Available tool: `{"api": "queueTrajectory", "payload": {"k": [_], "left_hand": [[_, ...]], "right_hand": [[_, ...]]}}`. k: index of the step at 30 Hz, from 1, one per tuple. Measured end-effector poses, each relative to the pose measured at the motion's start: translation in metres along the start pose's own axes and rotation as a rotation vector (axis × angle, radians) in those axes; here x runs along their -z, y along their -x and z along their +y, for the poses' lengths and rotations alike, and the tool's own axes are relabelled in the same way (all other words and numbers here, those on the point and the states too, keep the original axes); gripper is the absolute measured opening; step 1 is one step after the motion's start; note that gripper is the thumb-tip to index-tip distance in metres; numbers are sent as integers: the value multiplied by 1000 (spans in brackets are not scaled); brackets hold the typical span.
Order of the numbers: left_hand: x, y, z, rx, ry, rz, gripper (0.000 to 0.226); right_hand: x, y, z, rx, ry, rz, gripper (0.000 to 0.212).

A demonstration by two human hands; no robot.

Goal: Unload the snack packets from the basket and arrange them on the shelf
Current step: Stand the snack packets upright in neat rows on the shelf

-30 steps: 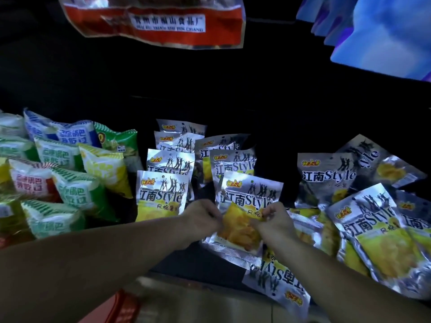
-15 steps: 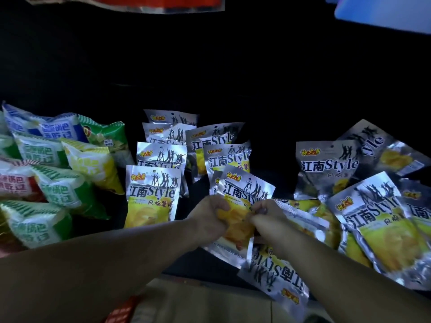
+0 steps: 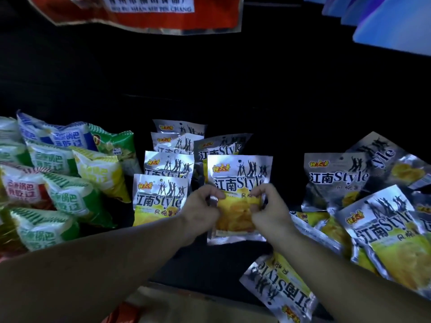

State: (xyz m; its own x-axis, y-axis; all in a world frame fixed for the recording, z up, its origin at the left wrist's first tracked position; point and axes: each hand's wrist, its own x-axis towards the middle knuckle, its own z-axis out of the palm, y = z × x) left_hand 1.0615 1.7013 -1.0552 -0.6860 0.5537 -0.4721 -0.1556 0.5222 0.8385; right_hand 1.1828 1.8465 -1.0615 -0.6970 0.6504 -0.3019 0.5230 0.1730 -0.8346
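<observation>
**Leaning packet squared up at the head of the second row**

Pinched at both side edges: left hand [image 3: 202, 207] on the left edge, right hand [image 3: 268, 206] on the right, fingers curled round the chip packet [image 3: 240, 173], neither hand free. Half a second ago leaning to the right and sitting lower. Now raised, turned upright and facing forward, label level. Bottom edge down at the dark shelf [image 3: 210, 262], touching or just above, hard to tell. Placed just beside the front packet [image 3: 161, 197] of the left row and ahead of the others in its own row.

Probably the settling step: lined up, not yet let go. Likely next, a gentle release, with care against tipping back onto the row behind.

Plenty left to arrange, judging by the loose pile [image 3: 373, 231] heaped at the right and the upside-down packet [image 3: 279, 292] lying over the shelf's front edge. Puffed bags [image 3: 70, 183] at the left, stacked together and well apart from both hands. At the bottom of the view, a red rim [image 3: 126, 311], perhaps the basket; too little showing to tell.
</observation>
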Motion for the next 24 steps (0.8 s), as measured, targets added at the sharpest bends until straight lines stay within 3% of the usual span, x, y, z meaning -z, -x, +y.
{"api": "queueTrajectory", "payload": {"k": [5,9,12,18,24], "left_hand": [[0,-3,-6,28,-40,-37,47],[1,2,-12,60,-208,-92,36],[-1,4,-20,112,-240,-112,32],[3,2,-19,60,-252,-50,46],[13,5,-13,73,-375,-9,41]], "right_hand": [[-4,0,5,20,103,11,39],[-8,13,16,-52,195,-69,51],[-7,21,24,-87,228,-134,45],[-1,9,21,-5,130,-54,28],[6,-6,15,3,177,-68,25]]}}
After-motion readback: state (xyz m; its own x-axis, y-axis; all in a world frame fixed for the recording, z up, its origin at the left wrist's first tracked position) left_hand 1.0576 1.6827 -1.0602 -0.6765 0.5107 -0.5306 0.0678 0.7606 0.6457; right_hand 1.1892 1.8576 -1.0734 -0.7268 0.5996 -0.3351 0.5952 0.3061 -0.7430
